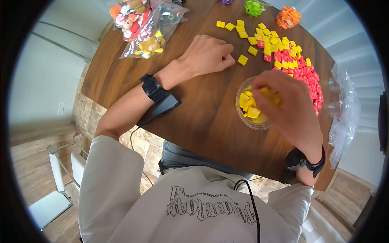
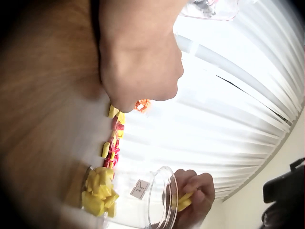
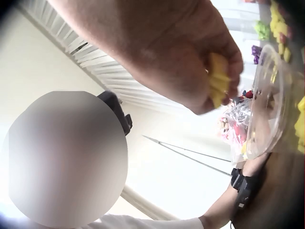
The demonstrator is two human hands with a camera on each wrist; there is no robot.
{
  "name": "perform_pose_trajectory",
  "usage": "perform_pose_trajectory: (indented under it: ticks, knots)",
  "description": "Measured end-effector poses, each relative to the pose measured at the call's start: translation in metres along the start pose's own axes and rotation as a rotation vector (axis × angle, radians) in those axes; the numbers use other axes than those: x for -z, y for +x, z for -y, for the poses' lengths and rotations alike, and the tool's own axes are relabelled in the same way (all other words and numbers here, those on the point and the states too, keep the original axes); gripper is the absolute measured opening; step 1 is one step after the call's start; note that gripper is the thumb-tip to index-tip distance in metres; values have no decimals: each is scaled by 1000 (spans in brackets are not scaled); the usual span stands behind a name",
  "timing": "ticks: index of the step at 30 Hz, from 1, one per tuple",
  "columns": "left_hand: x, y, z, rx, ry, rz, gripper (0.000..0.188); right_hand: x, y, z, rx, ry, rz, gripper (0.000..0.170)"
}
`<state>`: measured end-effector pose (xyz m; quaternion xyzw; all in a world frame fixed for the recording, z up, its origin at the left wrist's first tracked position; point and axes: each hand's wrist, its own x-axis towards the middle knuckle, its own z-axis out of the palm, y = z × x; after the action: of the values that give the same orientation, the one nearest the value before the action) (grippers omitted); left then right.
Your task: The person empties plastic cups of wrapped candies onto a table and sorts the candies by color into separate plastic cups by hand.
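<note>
1. My right hand (image 1: 289, 107) pinches some yellow pieces (image 3: 219, 81) just above the clear tub (image 2: 125, 191), which holds more of them.
2. My left hand (image 1: 208, 54), fingers loosely curled, rests on the brown wooden desk (image 1: 198, 117), left of the tub.
3. A red-and-yellow heap (image 1: 308, 79) lies beyond the tub; a bag of figures (image 1: 170, 16) sits far left.
4. White curtains (image 1: 360, 60) hang at right.
</note>
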<state>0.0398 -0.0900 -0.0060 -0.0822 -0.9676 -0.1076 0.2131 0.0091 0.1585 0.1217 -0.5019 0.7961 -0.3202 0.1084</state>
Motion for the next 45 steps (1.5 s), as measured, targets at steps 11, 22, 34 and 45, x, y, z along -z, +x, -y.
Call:
perform_pose_trajectory:
  ticks: [11,22,34,45]
  knots:
    - [9,9,3,266,-386,-295,36,34,18,-53,-36,-206,-100,16]
    - [62,30,-129,-153,-618,192,21,-7,31,-117,-114,-109,246,19]
    - [73,8,-49,137,-730,-182,21,32,25,-95,-143,-340,-43,26]
    - [-4,-4,13,-13,10,143,83,38,15,-35,13,-4,292,25]
